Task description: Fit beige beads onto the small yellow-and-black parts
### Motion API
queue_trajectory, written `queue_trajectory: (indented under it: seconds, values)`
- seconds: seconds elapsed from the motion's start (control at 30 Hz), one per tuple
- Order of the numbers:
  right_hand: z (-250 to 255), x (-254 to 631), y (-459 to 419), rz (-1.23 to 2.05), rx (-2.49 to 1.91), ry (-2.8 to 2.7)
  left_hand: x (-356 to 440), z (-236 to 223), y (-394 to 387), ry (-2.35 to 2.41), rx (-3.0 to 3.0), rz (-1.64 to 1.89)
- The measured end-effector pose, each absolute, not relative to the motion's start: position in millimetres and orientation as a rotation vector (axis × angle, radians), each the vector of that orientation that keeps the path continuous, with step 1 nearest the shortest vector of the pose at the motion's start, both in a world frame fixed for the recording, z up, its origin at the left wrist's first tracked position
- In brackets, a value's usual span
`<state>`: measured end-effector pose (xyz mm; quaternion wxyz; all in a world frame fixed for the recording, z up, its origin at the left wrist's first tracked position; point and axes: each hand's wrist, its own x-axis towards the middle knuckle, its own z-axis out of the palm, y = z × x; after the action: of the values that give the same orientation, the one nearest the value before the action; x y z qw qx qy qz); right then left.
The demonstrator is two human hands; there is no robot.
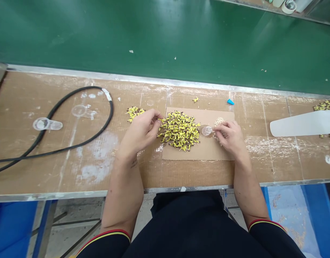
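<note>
Far left: clear plastic scoop-like piece (54, 125), whitish stuff at its round end, lying by a looped black cable (111, 107). Then a small yellow pile (134, 112), partly behind left hand (144, 130).

Left hand: thumb and forefinger nearly together at left edge of main yellow pile (181, 130); can't tell if a piece is pinched. Pile sits mostly on a cardboard sheet (199, 154). Pieces are tiny, yellow with dark bits. Guess: light, fairly stiff, tangle-prone, thin parts could snap. I'd take one by its thicker body, fingertips only.

Right of it, small clear cup (206, 130) on the sheet; can't make out contents. Right hand (230, 136): thumb and forefinger closed up just beside cup, over pale bits (219, 122); can't tell if it pinches one. Bits look light, easy to drop; fingertip grip by the edge.

Further right, white bottle (301, 124): opaque, fill unknown. Below bench, blue bin (315, 211): pale liner, scattered orange-brown bits.
</note>
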<state>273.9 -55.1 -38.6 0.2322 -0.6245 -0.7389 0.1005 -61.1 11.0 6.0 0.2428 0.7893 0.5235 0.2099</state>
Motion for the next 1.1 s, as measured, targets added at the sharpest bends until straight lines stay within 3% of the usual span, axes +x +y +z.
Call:
queue_trajectory:
  seconds: [1.1]
  values:
    - [-36.8, 275.8, -54.6, 0.262, -1.882, -1.763, -63.1, 2.3, 11.2, 1.430, 2.184, 0.566]
